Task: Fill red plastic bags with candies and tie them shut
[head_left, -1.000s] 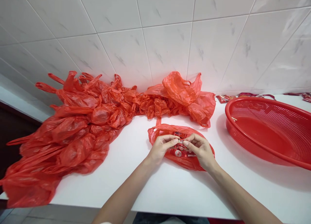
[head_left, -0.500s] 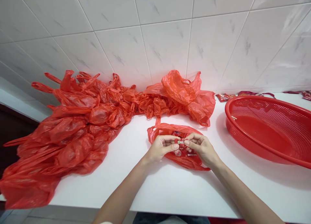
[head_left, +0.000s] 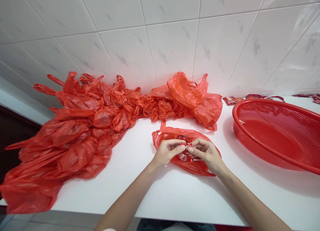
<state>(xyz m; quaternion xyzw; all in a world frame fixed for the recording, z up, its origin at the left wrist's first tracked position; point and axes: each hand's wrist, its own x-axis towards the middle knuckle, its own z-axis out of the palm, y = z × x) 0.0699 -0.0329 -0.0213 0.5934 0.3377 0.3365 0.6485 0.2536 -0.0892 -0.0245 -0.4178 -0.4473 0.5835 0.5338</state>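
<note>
Over an opened red plastic bag (head_left: 190, 169), my left hand (head_left: 167, 153) and my right hand (head_left: 208, 154) meet at the fingertips. Both pinch a small red trinket with metallic parts (head_left: 187, 146); its exact kind is too small to make out. Thumbs and forefingers are closed on it from either side. Inside the bag lie a red packet with dark printing (head_left: 184, 138), a round clear-and-red piece (head_left: 183, 157) and other small red items, partly hidden by my fingers.
Filled red plastic bags (head_left: 82, 131) lie heaped on the left of the white table (head_left: 140, 191). More crumpled bags (head_left: 187, 97) rest against the tiled wall. A red perforated basket (head_left: 275, 137) stands on the right, with small red packets (head_left: 232, 100) behind it.
The small trinket has turned between my fingertips, and my right fingers have shifted slightly left on it. The bags and the basket have not moved.
</note>
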